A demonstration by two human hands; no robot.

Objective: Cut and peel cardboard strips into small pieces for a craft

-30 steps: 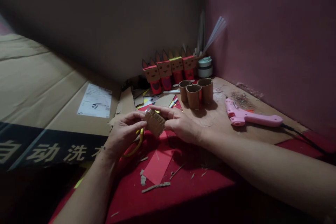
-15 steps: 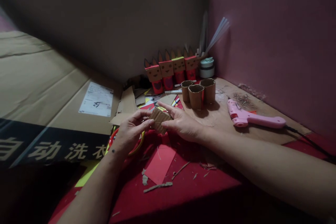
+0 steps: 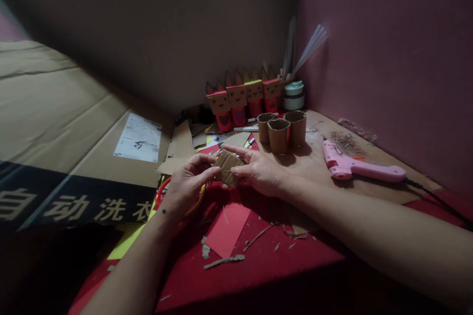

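Between my two hands, just above the red tabletop, is a small piece of corrugated cardboard (image 3: 228,166), held tilted with its ribbed face toward me. My left hand (image 3: 192,174) pinches its left edge between thumb and fingers. On the other side my right hand (image 3: 260,170) grips it, thumb on the near face and fingers behind. What lies behind the cardboard is hidden. Below it a red paper piece (image 3: 229,229) lies flat among cardboard scraps (image 3: 223,262). Scissors with red and yellow handles (image 3: 201,199) are partly covered by my left hand.
Three cardboard tubes (image 3: 279,137) stand on a wooden board, with a pink glue gun (image 3: 362,163) and its cord to the right. Several cardboard figures with ears (image 3: 237,101) stand at the back beside a teal-lidded jar (image 3: 294,96). A large cardboard box (image 3: 74,103) fills the left.
The cardboard piece has tipped so its ribbed face shows more and its top edge less. Both hands keep their hold. The whole view has shifted slightly.
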